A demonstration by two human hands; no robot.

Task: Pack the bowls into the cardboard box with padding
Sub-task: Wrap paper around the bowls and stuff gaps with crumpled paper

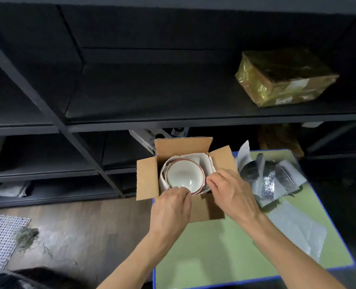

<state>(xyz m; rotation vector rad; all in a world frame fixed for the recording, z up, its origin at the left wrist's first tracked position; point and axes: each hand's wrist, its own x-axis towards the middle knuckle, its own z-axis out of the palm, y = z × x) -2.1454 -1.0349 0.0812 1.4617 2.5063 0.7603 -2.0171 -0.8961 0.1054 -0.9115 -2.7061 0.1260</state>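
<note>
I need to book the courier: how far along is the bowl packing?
Done: bowls sit nested in the cardboard box, white padding wrapped around them. In hand: left hand and right hand pinch that padding at the near rim. Left: cover the top, perhaps with the spare sheets, and close the flaps.

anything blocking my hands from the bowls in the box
Nothing visible does. The cardboard box stands open, the bowls lie uncovered inside with white padding around them, and the left hand and right hand are both at their near rim.
</note>
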